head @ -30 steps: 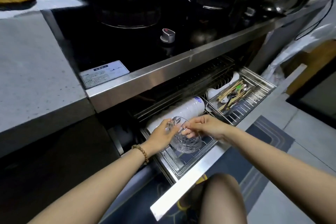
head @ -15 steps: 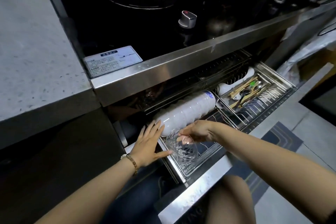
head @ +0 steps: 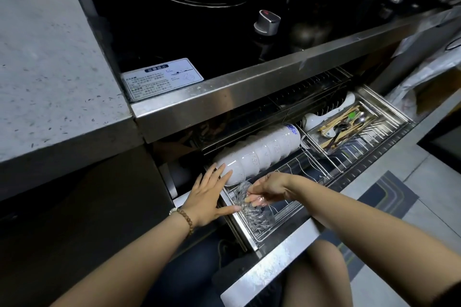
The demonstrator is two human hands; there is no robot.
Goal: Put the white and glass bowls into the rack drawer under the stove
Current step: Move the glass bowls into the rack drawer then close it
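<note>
At front-left corner of rack drawer (head: 272, 266): glass bowl (head: 254, 214) sits on the wires, right hand (head: 270, 188) pinching its rim. Left hand (head: 208, 195) is flat, fingers straight, tips on the stack of white bowls (head: 264, 152) lying on its side just behind. Cutlery tray (head: 316, 143) at right holds chopsticks and spoons. A second ago both hands gripped the glass bowl; left has let go.

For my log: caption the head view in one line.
Right hand holds clear cut-glass bowl in steel wire rack drawer, open left hand touching stacked white bowls.
</note>
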